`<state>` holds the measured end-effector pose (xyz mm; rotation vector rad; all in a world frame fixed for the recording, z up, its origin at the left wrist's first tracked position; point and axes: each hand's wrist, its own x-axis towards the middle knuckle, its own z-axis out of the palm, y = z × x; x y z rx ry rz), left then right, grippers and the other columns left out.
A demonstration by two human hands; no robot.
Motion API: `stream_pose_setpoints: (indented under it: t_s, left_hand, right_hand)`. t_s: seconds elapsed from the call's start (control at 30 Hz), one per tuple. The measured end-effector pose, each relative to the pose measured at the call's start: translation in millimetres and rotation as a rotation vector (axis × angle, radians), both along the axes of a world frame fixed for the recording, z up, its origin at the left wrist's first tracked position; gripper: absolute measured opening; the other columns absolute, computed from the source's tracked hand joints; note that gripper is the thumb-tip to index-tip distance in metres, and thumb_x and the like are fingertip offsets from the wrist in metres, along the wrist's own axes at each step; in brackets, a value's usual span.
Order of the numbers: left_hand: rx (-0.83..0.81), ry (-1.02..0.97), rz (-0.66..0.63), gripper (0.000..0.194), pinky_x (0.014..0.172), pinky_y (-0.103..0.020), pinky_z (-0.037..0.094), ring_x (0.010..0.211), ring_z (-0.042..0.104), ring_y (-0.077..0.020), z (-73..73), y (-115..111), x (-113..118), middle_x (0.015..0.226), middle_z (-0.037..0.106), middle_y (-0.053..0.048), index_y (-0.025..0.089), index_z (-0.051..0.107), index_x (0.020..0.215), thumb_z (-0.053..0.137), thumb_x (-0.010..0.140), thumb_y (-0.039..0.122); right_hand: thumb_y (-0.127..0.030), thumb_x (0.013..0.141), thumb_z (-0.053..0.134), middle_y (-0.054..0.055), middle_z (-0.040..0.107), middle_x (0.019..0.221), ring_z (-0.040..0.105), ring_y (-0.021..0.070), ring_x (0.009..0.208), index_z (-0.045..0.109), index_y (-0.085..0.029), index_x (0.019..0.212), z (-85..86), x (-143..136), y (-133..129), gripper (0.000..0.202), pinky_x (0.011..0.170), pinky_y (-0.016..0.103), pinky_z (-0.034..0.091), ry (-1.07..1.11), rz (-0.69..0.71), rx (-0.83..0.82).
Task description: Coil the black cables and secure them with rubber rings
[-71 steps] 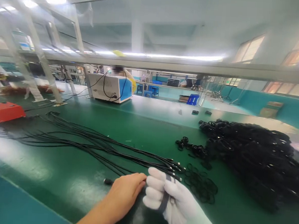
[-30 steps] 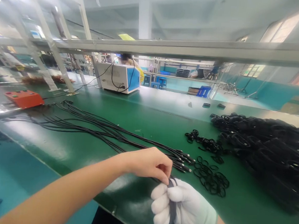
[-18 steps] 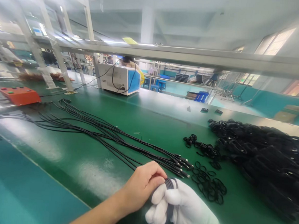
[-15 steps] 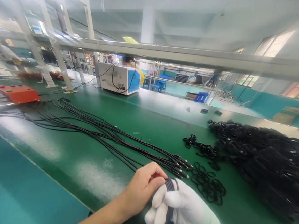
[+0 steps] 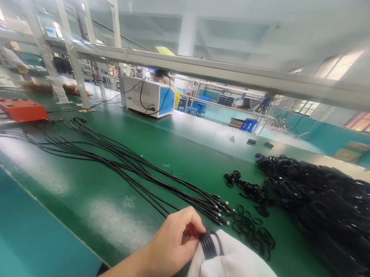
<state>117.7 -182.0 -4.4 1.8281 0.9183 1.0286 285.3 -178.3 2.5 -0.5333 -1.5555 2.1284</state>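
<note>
My bare left hand (image 5: pixel 173 244) is closed, thumb and fingers pinching a black cable (image 5: pixel 208 245). Several turns of that cable lie side by side around the fingers of my right hand (image 5: pixel 241 265), which wears a white glove and is closed on the coil. Beyond my hands, a bundle of long black cables (image 5: pixel 144 173) stretches to the left across the green table, its metal-tipped plugs (image 5: pixel 221 208) at the near end. Loose black rings (image 5: pixel 254 232), like rubber bands, lie beside the plugs. The lower fingers of my right hand are partly cut off by the frame.
A large heap of black coiled cables (image 5: pixel 322 207) covers the table's right side. An orange button box (image 5: pixel 21 109) sits at the left, and a white-and-blue machine (image 5: pixel 148 97) at the back. A metal rail (image 5: pixel 209 66) crosses above the table. Behind the machine a person is partly visible.
Both hands have come slightly lower in view, still together on the coil. The right hand has turned, so the cable turns show more fully. The view has shifted a little.
</note>
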Motion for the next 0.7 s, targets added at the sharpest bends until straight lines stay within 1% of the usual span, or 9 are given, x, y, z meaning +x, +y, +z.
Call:
stream_pose_setpoints:
  t_s: [0.07,0.13,0.2,0.27,0.33,0.43,0.53,0.6,0.7]
  left_hand:
    - [0.063,0.015,0.036,0.025,0.062,-0.021,0.043,0.07,0.05,-0.0103,-3.9,-4.5,2.2,0.084,0.053,0.0,0.018,0.048,0.084,0.045,0.07,-0.002]
    - [0.112,0.03,0.046,0.028,0.062,-0.021,0.044,0.07,0.05,-0.0102,-6.0,-7.7,2.9,0.085,0.053,0.0,0.019,0.048,0.085,0.045,0.068,-0.004]
    - [0.161,0.018,0.051,0.029,0.061,-0.02,0.043,0.069,0.051,-0.0099,-6.2,-9.6,3.1,0.084,0.053,0.0,0.019,0.049,0.084,0.046,0.067,-0.004]
    - [0.23,-0.033,0.072,0.027,0.061,-0.02,0.044,0.07,0.052,-0.0101,-5.8,-11.2,4.4,0.082,0.054,0.0,0.019,0.05,0.083,0.047,0.068,-0.003]
    - [0.318,-0.106,0.106,0.024,0.062,-0.02,0.045,0.072,0.054,-0.011,-5.9,-13.3,7.3,0.079,0.055,-0.001,0.019,0.052,0.083,0.047,0.071,-0.001]
    - [0.447,-0.196,0.167,0.024,0.061,-0.021,0.046,0.071,0.056,-0.0115,-7.5,-17.7,12.8,0.076,0.056,-0.001,0.02,0.054,0.088,0.046,0.075,0.001]
    - [0.504,-0.226,0.214,0.025,0.06,-0.021,0.047,0.071,0.057,-0.012,-4.8,-20.8,13.2,0.076,0.057,-0.002,0.021,0.055,0.091,0.044,0.078,0.002]
    - [0.47,-0.18,0.194,0.025,0.062,-0.022,0.049,0.072,0.058,-0.0132,2.6,-21.2,9.2,0.08,0.059,-0.004,0.02,0.056,0.094,0.043,0.079,0.004]
    - [0.411,-0.031,0.02,0.03,0.067,-0.024,0.051,0.076,0.06,-0.0149,19.1,-21.6,1.0,0.09,0.062,-0.009,0.017,0.057,0.105,0.042,0.081,0.007]
  right_hand:
    - [-0.031,0.073,0.061,0.005,0.065,0.069,0.06,0.0188,0.07,0.07,-0.01,0.079,-0.6,2.8,0.3,0.023,0.072,0.031,0.046,-0.048,-0.049,0.034]
    - [-0.033,0.073,0.065,0.004,0.066,0.083,0.06,0.0204,0.082,0.067,-0.013,0.091,-1.6,5.1,0.6,0.027,0.079,0.033,0.046,-0.072,-0.09,0.051]
    - [-0.037,0.079,0.062,0.005,0.063,0.099,0.058,0.0209,0.091,0.061,-0.014,0.102,-0.5,7.7,0.3,0.032,0.083,0.037,0.047,-0.089,-0.081,0.06]
    - [-0.036,0.086,0.054,0.007,0.058,0.109,0.057,0.0206,0.095,0.055,-0.014,0.11,4.2,10.9,-1.5,0.032,0.082,0.04,0.048,-0.118,-0.041,0.065]
    - [-0.034,0.089,0.052,0.008,0.055,0.113,0.057,0.0204,0.097,0.053,-0.015,0.114,11.9,14.3,-5.1,0.032,0.081,0.04,0.049,-0.147,0.011,0.068]
    - [-0.033,0.088,0.052,0.008,0.055,0.114,0.057,0.0207,0.097,0.052,-0.015,0.115,23.8,17.1,-11.9,0.032,0.081,0.04,0.049,-0.182,0.076,0.073]
    - [-0.033,0.088,0.052,0.008,0.055,0.114,0.057,0.0208,0.097,0.052,-0.015,0.115,31.9,15.1,-16.9,0.032,0.081,0.04,0.049,-0.205,0.108,0.081]
    - [-0.033,0.088,0.052,0.008,0.055,0.115,0.057,0.0206,0.097,0.052,-0.015,0.115,36.2,12.7,-18.6,0.032,0.082,0.04,0.049,-0.215,0.116,0.087]
    - [-0.033,0.088,0.052,0.008,0.055,0.115,0.057,0.0204,0.097,0.052,-0.015,0.115,44.6,10.3,-20.2,0.032,0.081,0.04,0.049,-0.229,0.119,0.096]
